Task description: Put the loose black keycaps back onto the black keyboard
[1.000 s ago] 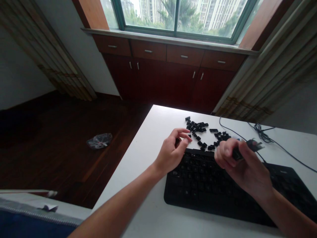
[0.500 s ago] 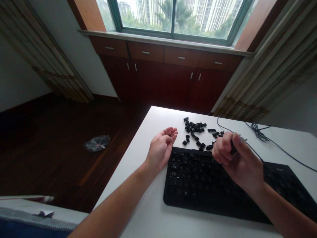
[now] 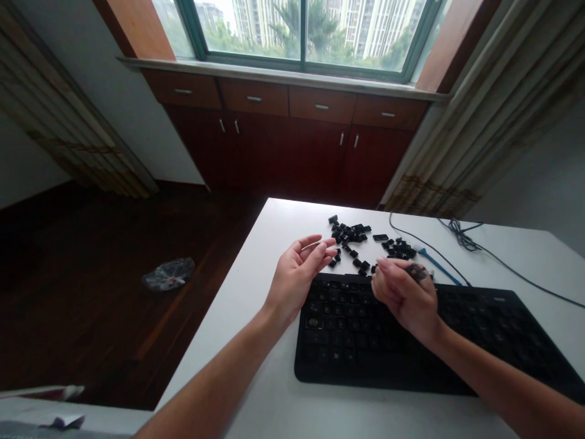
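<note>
My left hand (image 3: 296, 277) hovers at the black keyboard's (image 3: 365, 353) top left corner. Its palm is turned up and its fingers are stretched out towards the loose black keycaps (image 3: 350, 235); I see nothing in it. My right hand (image 3: 404, 296) is over the keyboard's upper middle rows, its fingers curled round a small dark piece (image 3: 417, 272), likely a keycap. A second cluster of keycaps (image 3: 400, 247) lies just beyond that hand. A thin blue tool (image 3: 439, 265) rests on the white table (image 3: 274, 390) behind the keyboard.
A dark cable (image 3: 461, 235) runs across the table's far right side. The table's left edge drops to a dark wooden floor with a crumpled plastic bag (image 3: 168, 272). Wooden cabinets (image 3: 292, 140) stand under the window. Curtains hang at the right.
My right hand has moved left and down over the keyboard, and the blue tool now lies on the table. My left hand went from a pinch to open fingers. The view has shifted left.
</note>
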